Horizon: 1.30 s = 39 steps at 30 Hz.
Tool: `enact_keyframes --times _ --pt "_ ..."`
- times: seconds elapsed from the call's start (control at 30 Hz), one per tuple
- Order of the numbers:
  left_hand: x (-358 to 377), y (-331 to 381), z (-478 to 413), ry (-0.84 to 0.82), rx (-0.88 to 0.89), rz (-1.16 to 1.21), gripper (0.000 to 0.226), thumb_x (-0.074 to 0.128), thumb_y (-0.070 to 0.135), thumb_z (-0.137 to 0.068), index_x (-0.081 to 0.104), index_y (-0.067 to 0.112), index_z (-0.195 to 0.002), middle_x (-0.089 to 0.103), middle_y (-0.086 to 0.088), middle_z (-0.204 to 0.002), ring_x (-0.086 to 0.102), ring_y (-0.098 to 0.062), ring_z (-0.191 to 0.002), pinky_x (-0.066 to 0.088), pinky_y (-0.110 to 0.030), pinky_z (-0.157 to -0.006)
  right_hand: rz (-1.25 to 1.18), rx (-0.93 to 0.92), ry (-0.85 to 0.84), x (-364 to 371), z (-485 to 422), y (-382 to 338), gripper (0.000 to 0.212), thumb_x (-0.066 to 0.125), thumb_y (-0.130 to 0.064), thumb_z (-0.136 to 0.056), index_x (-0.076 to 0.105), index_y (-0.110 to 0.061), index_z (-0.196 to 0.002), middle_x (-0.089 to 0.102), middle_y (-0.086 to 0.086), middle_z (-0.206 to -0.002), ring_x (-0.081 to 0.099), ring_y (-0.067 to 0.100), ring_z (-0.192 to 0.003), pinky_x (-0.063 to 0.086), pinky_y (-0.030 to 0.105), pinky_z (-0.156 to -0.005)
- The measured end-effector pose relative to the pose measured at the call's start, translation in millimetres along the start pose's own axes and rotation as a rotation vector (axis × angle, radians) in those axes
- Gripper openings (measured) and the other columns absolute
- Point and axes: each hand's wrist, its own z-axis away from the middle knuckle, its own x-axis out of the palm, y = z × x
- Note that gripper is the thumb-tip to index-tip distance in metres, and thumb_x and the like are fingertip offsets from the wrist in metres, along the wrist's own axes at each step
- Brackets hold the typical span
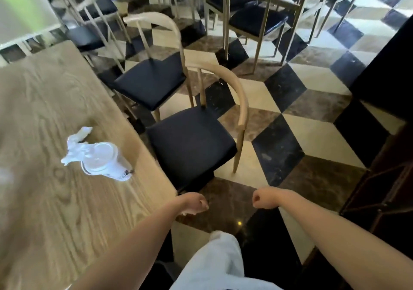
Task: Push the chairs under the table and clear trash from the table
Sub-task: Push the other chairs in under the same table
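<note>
A light wooden table fills the left side. On it lie a crumpled white napkin and, touching it, a clear plastic cup with a lid tipped on its side. Two wooden chairs with dark seats stand pulled out along the table's right edge: the near chair and the far chair. My left hand is a closed fist over the table's near corner, empty. My right hand is also a closed fist, held over the floor, just short of the near chair.
The floor is a black, white and brown cube pattern. More chairs and tables stand at the back. A dark cabinet runs along the right. My light trouser leg shows at the bottom.
</note>
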Motion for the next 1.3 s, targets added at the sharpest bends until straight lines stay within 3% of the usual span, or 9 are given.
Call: enact_keyframes --times 0.17,0.33,0.47,0.73,0.9,1.03,1.1,1.17,1.3 --pt "-58 42 -47 -0.047 -0.020 0.113 0.033 0.042 0.030 -0.098 0.053 0.021 -0.128 0.060 -0.003 -0.120 0.059 -0.021 -0.109 0.051 -0.038 -0.094 -0.077 -0.025 0.065 -54 -3 35 0.033 0.051 -0.031 -0.095 0.061 -0.016 -0.122 0.062 0.006 -0.123 0.058 0.023 -0.112 0.047 0.029 -0.091" --pt "-142 86 -113 -0.028 0.037 0.201 0.031 0.043 0.029 -0.099 0.052 0.022 -0.128 0.059 0.002 -0.108 0.058 -0.014 -0.098 0.051 -0.031 -0.082 -0.036 -0.094 0.101 -156 -29 67 0.031 0.050 -0.031 -0.096 0.060 -0.018 -0.123 0.061 0.003 -0.125 0.058 0.021 -0.114 0.047 0.036 -0.101" --pt "-202 117 -159 0.017 0.033 0.293 0.030 0.043 0.030 -0.098 0.053 0.024 -0.126 0.060 0.007 -0.097 0.060 -0.009 -0.088 0.050 -0.027 -0.069 0.026 -0.090 0.095 -239 -63 95 0.031 0.051 -0.033 -0.095 0.062 -0.018 -0.121 0.064 0.002 -0.113 0.060 0.016 -0.098 0.048 0.032 -0.092" --pt "-274 157 -218 0.020 -0.057 0.468 0.050 0.050 0.013 -0.096 0.038 0.028 -0.142 0.060 0.007 -0.107 0.059 -0.013 -0.099 0.054 -0.025 -0.066 0.043 -0.233 0.128 -373 -112 121 0.027 0.052 -0.033 -0.095 0.062 -0.023 -0.118 0.062 -0.003 -0.115 0.056 0.012 -0.101 0.043 0.026 -0.088" --pt "-302 181 -247 0.148 -0.170 0.684 0.043 0.051 0.032 -0.095 0.043 0.025 -0.137 0.058 -0.003 -0.125 0.058 -0.018 -0.106 0.053 -0.037 -0.079 0.155 -0.372 0.062 -446 -152 113 0.024 0.052 -0.032 -0.094 0.065 -0.023 -0.112 0.064 -0.004 -0.113 0.060 0.012 -0.104 0.047 0.029 -0.092" --pt "-311 199 -269 0.376 -0.336 0.885 0.036 0.053 0.036 -0.093 0.051 0.022 -0.126 0.059 0.003 -0.105 0.059 -0.015 -0.091 0.052 -0.027 -0.061 0.248 -0.516 0.069 -485 -182 98 0.026 0.053 -0.032 -0.095 0.063 -0.023 -0.117 0.060 -0.007 -0.111 0.057 0.013 -0.106 0.045 0.029 -0.093" --pt "-304 212 -277 0.493 -0.433 0.944 0.032 0.056 0.040 -0.090 0.056 0.023 -0.116 0.058 0.008 -0.091 0.057 -0.010 -0.079 0.047 -0.025 -0.059 0.317 -0.608 0.031 -500 -193 91 0.027 0.055 -0.029 -0.094 0.062 -0.020 -0.119 0.063 -0.003 -0.114 0.060 0.015 -0.104 0.048 0.030 -0.090" --pt "-293 225 -284 0.616 -0.524 0.945 0.030 0.055 0.040 -0.090 0.056 0.023 -0.115 0.060 0.007 -0.090 0.056 -0.009 -0.075 0.044 -0.023 -0.062 0.360 -0.728 0.000 -508 -202 85 0.029 0.057 -0.025 -0.093 0.061 -0.017 -0.120 0.064 0.003 -0.120 0.061 0.019 -0.108 0.050 0.033 -0.094" --pt "-278 245 -294 0.778 -0.587 0.925 0.035 0.049 0.031 -0.094 0.046 0.018 -0.127 0.064 -0.002 -0.103 0.061 -0.017 -0.082 0.052 -0.035 -0.076 0.565 -0.939 0.015 -510 -225 72 0.049 0.058 -0.023 -0.090 0.048 -0.013 -0.137 0.050 0.008 -0.140 0.041 0.024 -0.133 0.033 0.037 -0.110"
